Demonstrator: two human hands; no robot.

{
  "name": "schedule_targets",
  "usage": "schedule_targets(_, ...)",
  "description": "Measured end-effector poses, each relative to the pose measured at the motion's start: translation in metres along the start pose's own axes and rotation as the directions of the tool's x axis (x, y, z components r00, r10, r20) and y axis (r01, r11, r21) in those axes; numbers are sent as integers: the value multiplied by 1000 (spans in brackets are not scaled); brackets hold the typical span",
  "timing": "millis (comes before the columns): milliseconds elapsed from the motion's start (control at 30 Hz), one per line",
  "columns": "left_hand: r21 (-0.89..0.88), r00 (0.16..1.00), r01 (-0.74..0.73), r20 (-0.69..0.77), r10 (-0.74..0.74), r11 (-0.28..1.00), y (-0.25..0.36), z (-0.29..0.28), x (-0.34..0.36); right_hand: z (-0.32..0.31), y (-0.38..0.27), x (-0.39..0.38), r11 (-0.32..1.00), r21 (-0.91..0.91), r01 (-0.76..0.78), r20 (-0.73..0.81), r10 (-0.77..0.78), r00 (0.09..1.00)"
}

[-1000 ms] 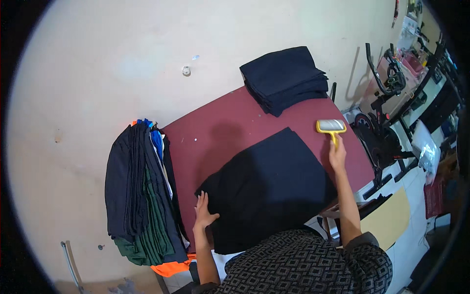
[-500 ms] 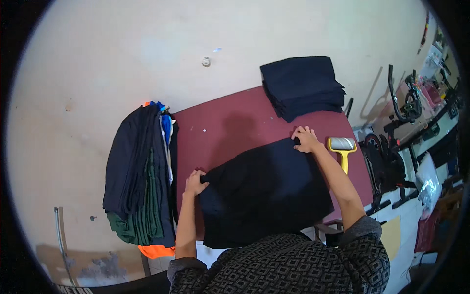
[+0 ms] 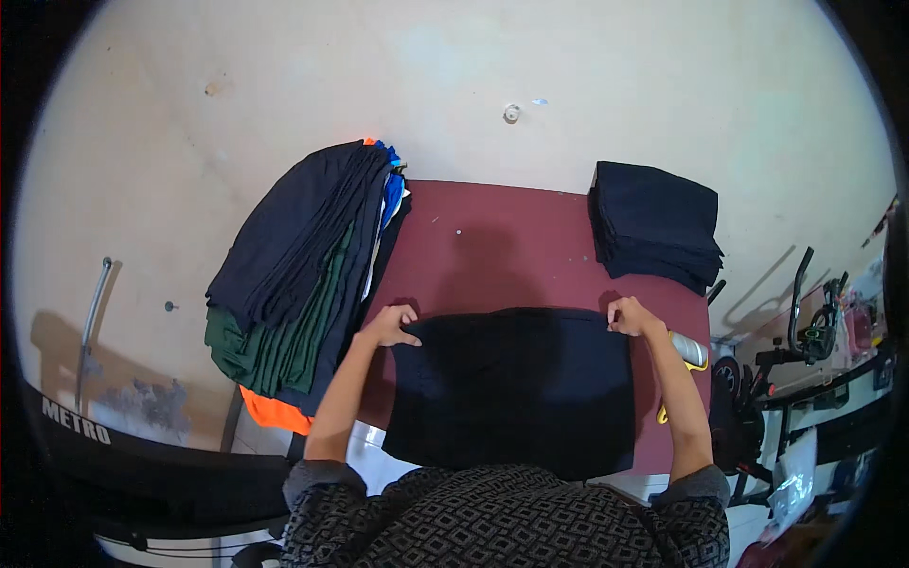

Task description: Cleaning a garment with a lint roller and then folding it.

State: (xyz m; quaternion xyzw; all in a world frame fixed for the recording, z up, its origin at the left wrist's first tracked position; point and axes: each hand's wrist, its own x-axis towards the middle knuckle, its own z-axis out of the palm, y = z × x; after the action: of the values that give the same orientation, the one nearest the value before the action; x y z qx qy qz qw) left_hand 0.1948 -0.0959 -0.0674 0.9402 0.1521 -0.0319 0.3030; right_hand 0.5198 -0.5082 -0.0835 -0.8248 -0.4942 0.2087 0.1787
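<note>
A dark navy, nearly black folded cloth (image 3: 507, 388) lies across the maroon tabletop (image 3: 492, 213) in front of me, its far edge fairly straight. My left hand (image 3: 396, 327) grips its far left corner with curled fingers. At the far right corner, my right hand (image 3: 627, 316) also has its fingers closed on the cloth's edge. A yellow-handled roller (image 3: 688, 348) lies just right of the cloth, partly hidden behind my right forearm.
A thick draped pile of navy, green, orange and blue garments (image 3: 294, 237) occupies the table's left end. A navy folded stack (image 3: 653, 213) sits at the back right, against the wall. An exercise bike (image 3: 795, 312) and clutter stand to the right; a black padded piece (image 3: 161, 473) is lower left.
My right hand has let go of the roller and moved onto the cloth's corner. My left hand has moved to the other far corner. The view has swung to face the table more squarely.
</note>
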Motion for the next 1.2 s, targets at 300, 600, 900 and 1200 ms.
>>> schedule_targets(300, 372, 813, -274, -403, 420, 887, 156, -175, -65, -176, -123, -88, 937, -305, 168, -680, -338, 650)
schedule_targets(600, 365, 681, -368, -520, 515, 855, 156, -130, -129, -130, -179, -184, 952, -306, -4, -787, -251, 563)
schedule_targets(900, -191, 928, 171, 360, -93, 967, 50, 43, -149, 102, -131, -243, 913, 283, -293, -401, 390, 829)
schedule_targets(1200, -347, 917, -360, 40, 397, 866, 162, 130, 39, 147, -130, -251, 618, 560, -552, -478, 785, 394)
